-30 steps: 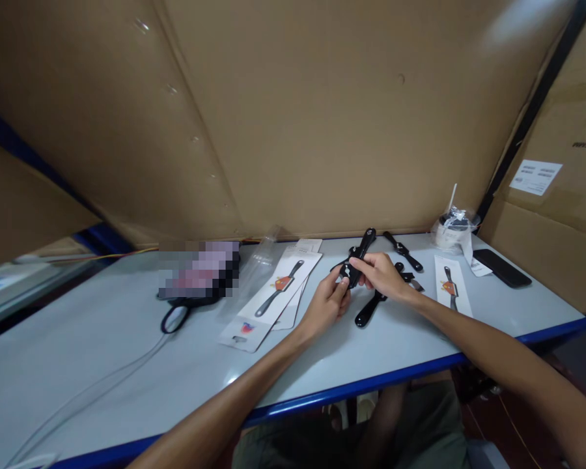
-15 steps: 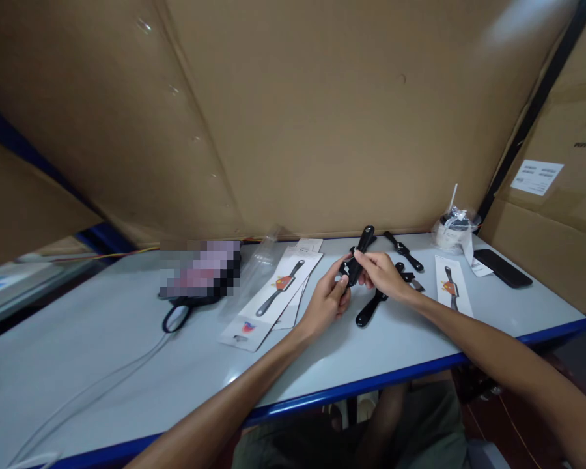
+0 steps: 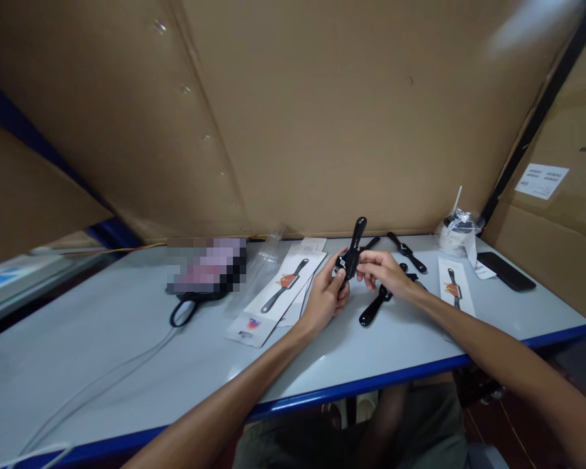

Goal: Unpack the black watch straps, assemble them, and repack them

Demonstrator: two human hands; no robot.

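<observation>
My left hand [image 3: 328,292] is closed around the middle of a black spokeshave [image 3: 355,244], which it holds up off the table with one handle pointing up and away. At the right side of the tool's body, the curled fingers of my right hand [image 3: 381,270] are pressed against it. My fingertips hide part of the body. Below the right hand lies a second black spokeshave [image 3: 375,307], partly covered by that hand. Another spokeshave [image 3: 406,251] rests farther back, and a black handle [image 3: 372,243] shows behind the held tool.
Printed spokeshave cards [image 3: 289,286] and clear plastic sleeves [image 3: 264,257] lie left of my hands. One more card [image 3: 454,286], a black phone [image 3: 505,271] and a bagged cup [image 3: 460,234] are at right. A blurred-out device with a strap [image 3: 180,312] stands left. Cardboard [image 3: 322,130] walls the back.
The held spokeshave has turned more upright. My right thumb has left the top of its body, and the right fingers have shifted to its right side. The view has moved slightly.
</observation>
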